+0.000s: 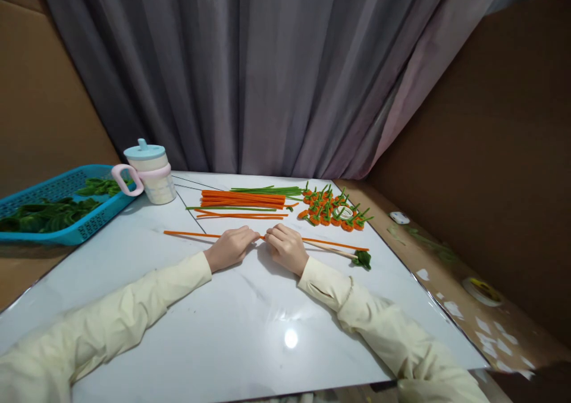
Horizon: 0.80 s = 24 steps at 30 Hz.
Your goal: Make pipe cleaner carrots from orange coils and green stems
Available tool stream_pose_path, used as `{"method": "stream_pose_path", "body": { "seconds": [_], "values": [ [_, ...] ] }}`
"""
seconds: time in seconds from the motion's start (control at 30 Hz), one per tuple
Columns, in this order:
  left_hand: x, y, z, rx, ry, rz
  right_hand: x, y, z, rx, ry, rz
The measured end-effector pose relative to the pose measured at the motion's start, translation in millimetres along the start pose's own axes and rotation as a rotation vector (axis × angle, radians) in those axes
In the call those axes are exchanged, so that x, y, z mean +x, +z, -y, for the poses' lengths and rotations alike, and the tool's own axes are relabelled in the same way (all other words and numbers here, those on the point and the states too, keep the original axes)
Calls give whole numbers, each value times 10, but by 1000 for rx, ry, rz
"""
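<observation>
Between my two hands a long orange pipe cleaner (191,234) stretches across the table, its ends sticking out on both sides. My left hand (234,248) pinches it near the middle. Close beside, my right hand (285,249) has its fingers closed on it too. A thin pale stick (332,249) with a dark green leafy end (361,259) runs out from by my right hand; whether that hand touches it I cannot tell. Beyond the hands lie a stack of orange pipe cleaners (243,199), green ones (267,190) and several finished orange shapes with green stems (328,212).
A blue-lidded cup (156,186) with a pink handle stands back left, beside a blue basket (84,230) holding green pieces. A white ring (344,212) rests on the orange shapes. Right of the white tabletop (250,337) are a tape roll (482,291) and paper scraps. A grey curtain (285,81) hangs behind.
</observation>
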<state>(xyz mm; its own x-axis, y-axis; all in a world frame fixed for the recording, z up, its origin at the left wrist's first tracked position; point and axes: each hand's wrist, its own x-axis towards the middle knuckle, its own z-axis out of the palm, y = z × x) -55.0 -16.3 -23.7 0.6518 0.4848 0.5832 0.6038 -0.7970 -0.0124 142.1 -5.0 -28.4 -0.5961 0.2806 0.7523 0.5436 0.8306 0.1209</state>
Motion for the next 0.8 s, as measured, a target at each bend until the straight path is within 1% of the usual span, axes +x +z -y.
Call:
{"method": "stream_pose_path", "body": {
  "seconds": [0.23,0.3,0.5,0.8],
  "values": [
    [1,9,-1,-2,38,12,-3,-23,-17,-19,-92,19],
    [2,8,-3,-5,45,10,-7,-19,-16,-24,-92,19],
    [-7,3,-6,-10,17,-10,-17,1,-12,-27,-28,-6],
    [-1,2,-2,-12,22,-7,-10,-28,-5,-36,-80,11]
  ]
}}
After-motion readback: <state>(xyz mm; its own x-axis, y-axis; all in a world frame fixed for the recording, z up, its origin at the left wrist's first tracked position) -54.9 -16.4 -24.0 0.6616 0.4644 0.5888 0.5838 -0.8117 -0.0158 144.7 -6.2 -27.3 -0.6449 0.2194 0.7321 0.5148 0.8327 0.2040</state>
